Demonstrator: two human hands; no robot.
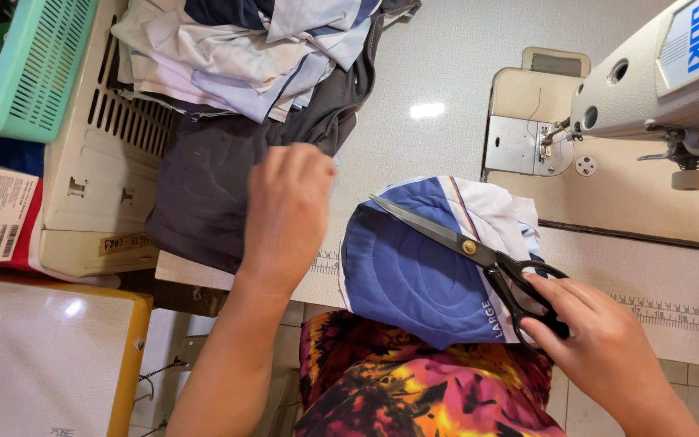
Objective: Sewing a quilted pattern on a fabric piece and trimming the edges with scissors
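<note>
1. My right hand (600,340) is at 4 o'clock, fingers through the black loops of the scissors (479,255), so it's clamped on the handles. Blades are together, tips pointing to 10 o'clock, lying flat on the fabric.
2. The scissors sit on a blue quilted fabric piece (414,275) with white panels and a thin striped trim. It lies at the near table (446,65) edge, centre frame, and overhangs toward my lap.
3. My left hand (285,210) is at 9 o'clock of the blue piece, back of the hand up, fingers curled down over the edge of a dark grey cloth (204,186). I can't tell if it's pinching the cloth or just resting on it, since the fingertips are hidden.
4. The two hands are well apart, with the blue piece between them.
5. At 11–12 o'clock there's a pile of white and pale blue cut pieces (236,48), partly on the grey cloth and partly on a cream slotted crate (99,162). A green basket (34,65) sits at 10 o'clock.
6. The sewing machine (657,81) is at 2 o'clock; its needle area is clear of fabric.
7. My read on the step: between cuts. Scissors are parked and the left hand is sorting or fetching cloth.
8. The next move needs the left hand to pin the fabric flat and the blades to open, lined up with the trim edge.
</note>
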